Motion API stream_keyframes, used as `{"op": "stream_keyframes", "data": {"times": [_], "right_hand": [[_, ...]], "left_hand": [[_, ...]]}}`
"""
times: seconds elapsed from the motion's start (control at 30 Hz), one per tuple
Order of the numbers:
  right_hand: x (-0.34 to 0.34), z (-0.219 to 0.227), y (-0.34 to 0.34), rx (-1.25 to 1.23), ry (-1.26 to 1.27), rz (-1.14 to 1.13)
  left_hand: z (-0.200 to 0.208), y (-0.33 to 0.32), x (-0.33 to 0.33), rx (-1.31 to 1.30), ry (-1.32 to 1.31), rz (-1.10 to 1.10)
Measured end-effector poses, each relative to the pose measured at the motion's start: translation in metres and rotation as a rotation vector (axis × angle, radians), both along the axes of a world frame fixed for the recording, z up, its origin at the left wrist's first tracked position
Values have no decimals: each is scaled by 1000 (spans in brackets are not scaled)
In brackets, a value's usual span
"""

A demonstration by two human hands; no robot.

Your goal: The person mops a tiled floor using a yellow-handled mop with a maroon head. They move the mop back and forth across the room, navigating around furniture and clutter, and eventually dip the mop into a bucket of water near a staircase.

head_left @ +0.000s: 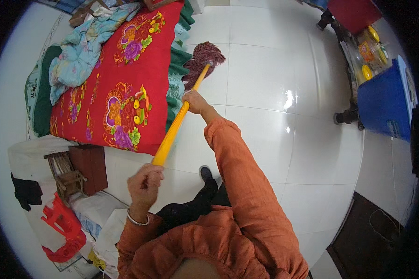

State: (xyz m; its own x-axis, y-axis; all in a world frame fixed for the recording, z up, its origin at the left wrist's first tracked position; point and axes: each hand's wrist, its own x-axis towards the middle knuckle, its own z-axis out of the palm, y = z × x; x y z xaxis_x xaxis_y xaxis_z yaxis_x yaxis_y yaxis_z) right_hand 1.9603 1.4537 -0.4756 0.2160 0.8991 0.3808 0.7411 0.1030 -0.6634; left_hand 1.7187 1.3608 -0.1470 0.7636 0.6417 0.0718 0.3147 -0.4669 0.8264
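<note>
A mop with a yellow handle [172,132] slants from my body toward the far side of the bed. My left hand [145,182], with a bangle at its wrist, is closed around the near end of the handle. Farther along, my right hand [196,102] wraps the handle partway down. The dark reddish string mop head [205,58] rests on the white tiled floor [258,83], against the green bed skirt [178,69]. Part of the strings appears hidden by the skirt's edge.
Left of the mop stands a bed with a red flowered cover [111,93] and a crumpled light-blue quilt [81,51]. A small wooden chair [66,174] and red plastic stool [63,228] are at lower left. At right are a blue box [384,102] and dark doormat [365,237].
</note>
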Motion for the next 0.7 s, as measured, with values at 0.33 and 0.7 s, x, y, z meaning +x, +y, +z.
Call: {"op": "stream_keyframes", "data": {"times": [0.33, 0.7], "right_hand": [[-19, 34, -101, 44, 67, -397], [-133, 44, -282, -133, 130, -898]], "left_hand": [[44, 46, -10, -166, -278, -55], [57, 34, 13, -498, -236, -442]]}}
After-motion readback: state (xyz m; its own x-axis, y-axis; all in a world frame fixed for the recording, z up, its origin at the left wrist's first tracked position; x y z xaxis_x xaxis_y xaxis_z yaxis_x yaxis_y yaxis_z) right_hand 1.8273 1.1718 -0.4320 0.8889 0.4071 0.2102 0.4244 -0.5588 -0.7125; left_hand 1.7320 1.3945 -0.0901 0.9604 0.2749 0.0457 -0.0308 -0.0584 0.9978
